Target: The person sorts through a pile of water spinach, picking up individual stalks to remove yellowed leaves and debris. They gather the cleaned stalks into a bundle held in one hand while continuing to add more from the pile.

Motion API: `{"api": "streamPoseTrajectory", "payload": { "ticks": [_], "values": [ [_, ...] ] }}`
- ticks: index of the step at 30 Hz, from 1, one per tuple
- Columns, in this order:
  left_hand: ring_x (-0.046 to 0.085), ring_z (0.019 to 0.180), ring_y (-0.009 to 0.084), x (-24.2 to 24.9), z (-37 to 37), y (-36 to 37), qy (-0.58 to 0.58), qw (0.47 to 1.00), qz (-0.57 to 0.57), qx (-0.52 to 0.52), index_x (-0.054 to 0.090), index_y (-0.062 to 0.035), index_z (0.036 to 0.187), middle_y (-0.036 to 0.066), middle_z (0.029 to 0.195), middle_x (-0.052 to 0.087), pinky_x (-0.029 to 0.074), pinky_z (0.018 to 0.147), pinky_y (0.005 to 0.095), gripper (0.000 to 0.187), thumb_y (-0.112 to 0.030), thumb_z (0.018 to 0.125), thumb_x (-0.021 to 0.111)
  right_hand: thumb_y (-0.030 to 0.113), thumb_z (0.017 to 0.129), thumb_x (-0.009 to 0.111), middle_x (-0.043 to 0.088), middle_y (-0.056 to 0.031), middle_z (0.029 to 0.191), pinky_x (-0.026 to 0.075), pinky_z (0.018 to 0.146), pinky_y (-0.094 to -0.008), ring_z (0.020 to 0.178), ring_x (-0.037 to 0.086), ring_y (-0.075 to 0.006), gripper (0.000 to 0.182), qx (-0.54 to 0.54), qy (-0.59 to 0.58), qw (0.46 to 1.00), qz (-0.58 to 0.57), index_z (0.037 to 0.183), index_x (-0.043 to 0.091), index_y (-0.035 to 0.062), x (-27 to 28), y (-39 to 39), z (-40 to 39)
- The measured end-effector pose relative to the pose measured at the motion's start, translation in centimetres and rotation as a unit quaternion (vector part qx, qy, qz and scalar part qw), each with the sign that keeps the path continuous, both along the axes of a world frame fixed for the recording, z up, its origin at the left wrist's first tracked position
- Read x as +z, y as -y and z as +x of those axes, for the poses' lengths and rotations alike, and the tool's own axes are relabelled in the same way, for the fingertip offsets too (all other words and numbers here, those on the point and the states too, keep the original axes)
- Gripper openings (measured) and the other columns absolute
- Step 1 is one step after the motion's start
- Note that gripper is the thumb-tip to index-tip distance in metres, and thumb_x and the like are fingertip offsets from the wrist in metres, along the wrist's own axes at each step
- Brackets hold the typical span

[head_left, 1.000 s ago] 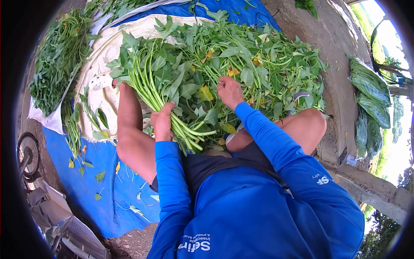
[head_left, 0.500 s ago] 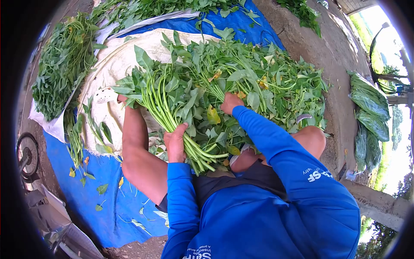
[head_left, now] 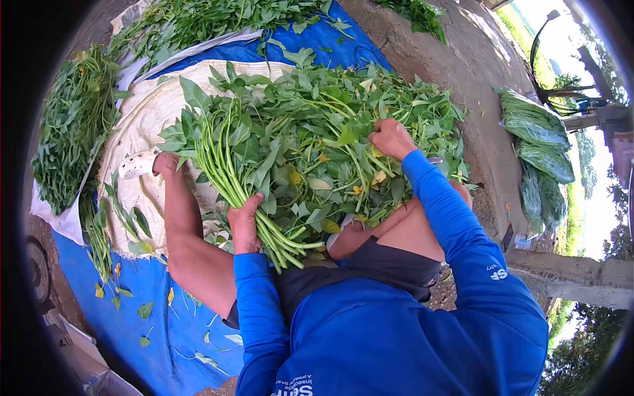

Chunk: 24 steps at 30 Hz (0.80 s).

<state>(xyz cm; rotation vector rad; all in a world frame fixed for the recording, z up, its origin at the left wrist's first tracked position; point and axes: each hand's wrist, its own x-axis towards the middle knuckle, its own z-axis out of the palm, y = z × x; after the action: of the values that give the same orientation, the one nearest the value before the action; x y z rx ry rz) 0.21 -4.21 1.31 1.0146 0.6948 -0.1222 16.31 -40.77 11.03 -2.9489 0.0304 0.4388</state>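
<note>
A bunch of leafy greens that looks like water spinach (head_left: pixel 221 168) is gripped around its long pale-green stems by my left hand (head_left: pixel 245 223). The leaves point away from me and the cut ends fan out near my lap. To the right, my right hand (head_left: pixel 394 139) is over a loose heap of the same greens (head_left: pixel 310 148), its fingers closed at the leaves. What sits between those fingertips is hidden. Yellowed leaves (head_left: pixel 378 177) show in the heap just below that hand. A curved shiny piece (head_left: pixel 434 160) lies beside my right wrist.
A pale sack cloth (head_left: pixel 139 188) lies under the heap, over a blue tarp (head_left: pixel 155 317) with scattered leaves. More bundled greens (head_left: pixel 72 132) stand at the left, others (head_left: pixel 218 23) at the back. Plastic-wrapped greens (head_left: pixel 538 138) rest at the right. My legs flank the heap.
My right hand has moved right and slightly up, off the stems it was at, across the heap. My left hand still holds its bunch. The whole view has shifted a little.
</note>
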Motion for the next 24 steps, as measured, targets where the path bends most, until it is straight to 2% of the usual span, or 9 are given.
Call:
{"api": "streamPoseTrajectory", "payload": {
  "ticks": [3,4,8,11,15,16,19,20,24],
  "values": [
    [0.071,0.08,0.0186,0.2,-0.5,0.3,0.018,1.0,-0.004,-0.003,0.069,0.0028,0.115,0.009,0.098,0.073,0.059,0.071,0.0329,0.03,-0.008,0.089,0.078,0.025,0.099,0.066,0.079,-0.0144,0.096,0.059,0.078,-0.039,0.086,0.074,-0.0242,0.028,-0.099,-0.072,0.972,0.199,0.101,0.079,0.0009,2.4,1.1,-0.6],
    [0.071,0.08,0.0185,0.1,-0.5,0.2,0.012,1.0,-0.008,-0.009,0.069,0.0029,0.115,0.009,0.098,0.074,0.059,0.071,0.0328,0.03,-0.009,0.089,0.078,0.02,0.104,0.065,0.077,-0.0033,0.094,0.055,0.074,-0.0313,0.082,0.068,-0.0134,0.021,-0.113,-0.045,0.92,0.373,0.105,0.078,0.0037,2.2,1.2,-0.7],
    [0.072,0.079,0.0186,0.1,-0.4,-0.1,0.007,1.0,-0.014,-0.023,0.07,0.0031,0.115,0.01,0.097,0.074,0.058,0.07,0.0327,0.031,-0.01,0.088,0.078,0.009,0.106,0.06,0.078,-0.0073,0.11,0.06,0.081,-0.0331,0.089,0.073,-0.0171,0.023,-0.238,-0.136,0.712,0.647,0.121,0.074,0.0008,6.0,2.1,-2.6],
    [0.072,0.078,0.019,0.6,-0.6,0.1,0.014,1.0,-0.009,-0.021,0.07,0.0031,0.116,0.009,0.096,0.074,0.058,0.07,0.0329,0.032,-0.011,0.088,0.079,0.008,0.107,0.058,0.077,-0.0103,0.118,0.062,0.087,-0.0366,0.097,0.075,-0.02,0.027,-0.252,-0.149,0.729,0.619,0.129,0.071,-0.0001,6.2,2.3,-2.9],
    [0.072,0.08,0.0194,0.2,-0.9,0.0,0.019,0.999,-0.011,-0.023,0.069,0.0034,0.116,0.01,0.097,0.075,0.059,0.072,0.033,0.033,-0.01,0.088,0.079,0.01,0.107,0.062,0.075,-0.0067,0.123,0.062,0.096,-0.0397,0.106,0.074,-0.0191,0.029,-0.143,-0.179,0.628,0.744,0.134,0.069,0.0021,5.4,2.9,-2.9],
    [0.072,0.08,0.0195,0.1,-1.0,0.0,0.016,0.999,-0.015,-0.027,0.069,0.0035,0.117,0.01,0.097,0.075,0.059,0.073,0.033,0.033,-0.01,0.088,0.079,0.012,0.106,0.067,0.076,-0.0052,0.117,0.061,0.09,-0.0327,0.1,0.073,-0.015,0.025,-0.167,-0.185,0.635,0.731,0.126,0.071,-0.0016,5.2,3.0,-3.2],
    [0.073,0.082,0.0195,0.0,-0.9,-0.2,0.012,0.999,-0.022,-0.034,0.069,0.0039,0.117,0.011,0.099,0.076,0.06,0.075,0.033,0.034,-0.01,0.088,0.079,0.012,0.104,0.071,0.076,-0.0035,0.108,0.058,0.082,-0.0291,0.093,0.07,-0.0116,0.023,-0.185,-0.086,0.895,0.396,0.122,0.071,-0.0028,3.6,2.1,-2.2],
    [0.073,0.081,0.0195,-0.1,-0.8,-0.1,0.018,0.999,-0.022,-0.029,0.07,0.0041,0.117,0.011,0.099,0.076,0.06,0.074,0.033,0.033,-0.01,0.089,0.079,0.011,0.104,0.072,0.075,-0.0015,0.104,0.055,0.077,-0.0261,0.088,0.067,-0.0089,0.022,-0.194,-0.085,0.832,0.513,0.122,0.074,-0.0011,2.2,3.4,-1.7],
    [0.074,0.071,0.02,-0.1,-0.8,0.5,0.025,0.999,-0.018,-0.032,0.07,0.0044,0.114,0.012,0.095,0.077,0.06,0.061,0.0322,0.031,-0.014,0.092,0.079,0.016,0.102,0.076,0.077,0.0011,0.107,0.046,0.065,-0.0209,0.085,0.064,-0.0042,0.026,-0.157,-0.043,0.799,0.579,0.124,0.075,0.003,6.2,1.6,-3.1]
  ]
}}
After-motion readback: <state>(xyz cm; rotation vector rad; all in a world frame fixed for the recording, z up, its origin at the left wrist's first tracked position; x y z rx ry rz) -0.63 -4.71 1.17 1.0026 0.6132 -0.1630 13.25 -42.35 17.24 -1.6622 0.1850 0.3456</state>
